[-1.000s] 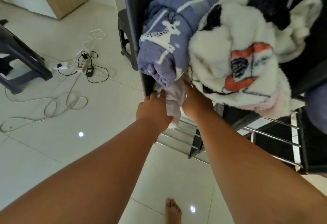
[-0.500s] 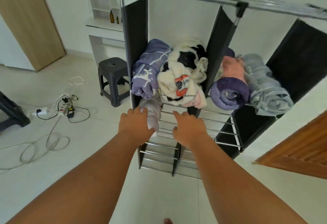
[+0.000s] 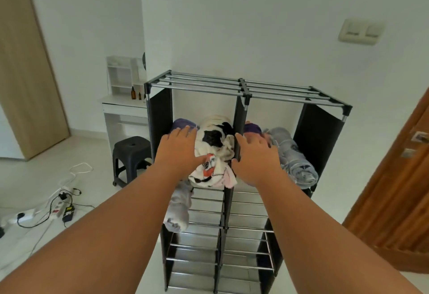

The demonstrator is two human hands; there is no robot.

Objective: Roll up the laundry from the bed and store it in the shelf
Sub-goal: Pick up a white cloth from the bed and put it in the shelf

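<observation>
While my left grip and right grip hover spread and empty before the shelf, the pale roll lies in its left compartment, 1 tier below the fleece roll, long axis front-to-back, end toward me.

Bright even daylight, soft shadows, slight blur, wide-angle edge distortion.

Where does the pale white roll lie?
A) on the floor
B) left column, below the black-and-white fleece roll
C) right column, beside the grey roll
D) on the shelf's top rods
B: the pale white roll rests on the left-column rods of the shelf, just under the black-and-white fleece roll.
</observation>
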